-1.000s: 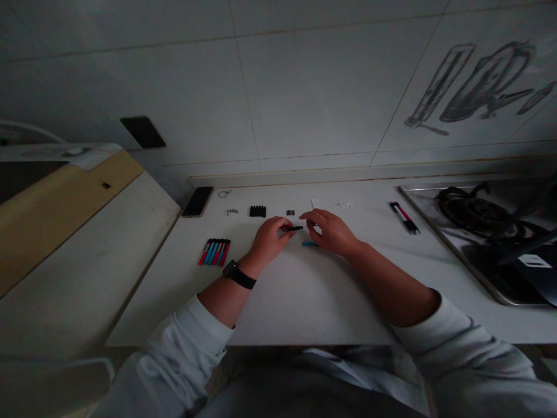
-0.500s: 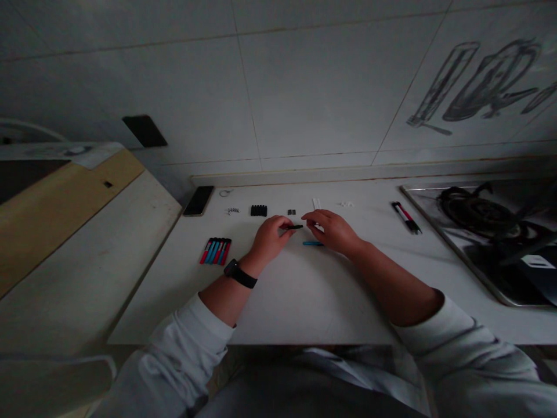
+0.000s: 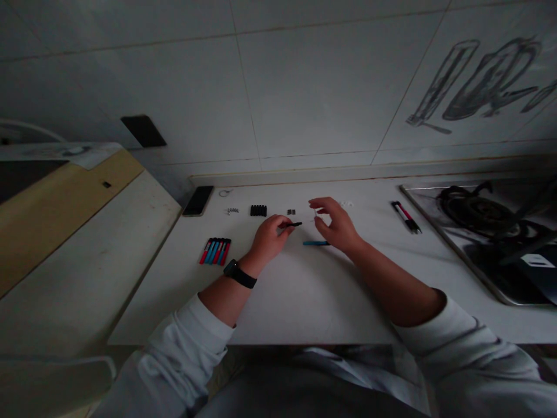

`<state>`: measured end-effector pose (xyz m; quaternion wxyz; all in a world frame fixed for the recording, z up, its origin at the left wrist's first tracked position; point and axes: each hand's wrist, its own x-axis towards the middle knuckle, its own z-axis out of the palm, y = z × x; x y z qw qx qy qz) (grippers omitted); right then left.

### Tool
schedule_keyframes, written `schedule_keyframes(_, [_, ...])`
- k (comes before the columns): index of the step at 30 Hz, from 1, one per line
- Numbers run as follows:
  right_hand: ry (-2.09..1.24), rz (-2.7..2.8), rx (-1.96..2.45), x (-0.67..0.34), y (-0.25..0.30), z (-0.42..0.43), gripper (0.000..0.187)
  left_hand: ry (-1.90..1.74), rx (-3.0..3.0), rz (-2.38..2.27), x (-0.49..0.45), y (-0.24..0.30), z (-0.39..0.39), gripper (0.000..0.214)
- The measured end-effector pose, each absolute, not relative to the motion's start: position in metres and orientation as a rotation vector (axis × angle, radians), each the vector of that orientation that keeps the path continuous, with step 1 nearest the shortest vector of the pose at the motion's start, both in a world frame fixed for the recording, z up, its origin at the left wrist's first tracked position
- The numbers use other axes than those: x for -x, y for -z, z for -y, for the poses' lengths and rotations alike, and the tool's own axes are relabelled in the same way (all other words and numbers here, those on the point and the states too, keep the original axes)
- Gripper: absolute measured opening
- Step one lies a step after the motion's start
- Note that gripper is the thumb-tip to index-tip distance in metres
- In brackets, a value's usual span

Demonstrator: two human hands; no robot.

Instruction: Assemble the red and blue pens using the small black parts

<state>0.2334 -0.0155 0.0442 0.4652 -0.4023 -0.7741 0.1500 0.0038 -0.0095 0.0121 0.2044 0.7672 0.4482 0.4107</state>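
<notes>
Left hand (image 3: 270, 237) pinches a black part (image 3: 295, 224), presumably keeping its three-o'clock tip free. Thumb and finger parted, my right hand (image 3: 337, 225) hovers at three; I can't tell what it holds. Blue barrel (image 3: 314, 243): its eight o'clock.

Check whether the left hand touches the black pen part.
Touching: the head view shows the left hand pinching the black pen part between thumb and fingers, its end jutting out.

Open countertop (image 3: 313, 302) at front centre — pens (image 3: 215, 251) left, stove (image 3: 483, 238) right
</notes>
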Motion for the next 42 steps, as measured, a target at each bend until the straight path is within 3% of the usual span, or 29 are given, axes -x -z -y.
schedule_keyframes(4, [-0.391,1.758,1.249,-0.253,-0.047,0.004,0.031,-1.207,-2.007,-1.378,0.000,-0.009,0.005,0.005])
schedule_keyframes(8, [-0.524,2.206,1.311,-0.255,-0.047,0.005,0.012,-1.202,-1.973,-1.420,0.000,-0.009,0.004,0.008])
schedule_keyframes(16, [-0.479,2.647,1.269,-0.245,-0.040,0.012,0.012,-1.200,-2.005,-1.377,-0.001,-0.007,0.004,0.007])
schedule_keyframes(27, [-0.292,2.144,1.293,-0.252,-0.043,0.005,0.012,-1.237,-2.071,-1.360,0.005,-0.014,0.003,0.009])
schedule_keyframes(42, [-0.168,2.118,1.252,-0.253,-0.042,0.003,0.016,-1.221,-2.121,-1.359,0.007,-0.014,0.002,0.012])
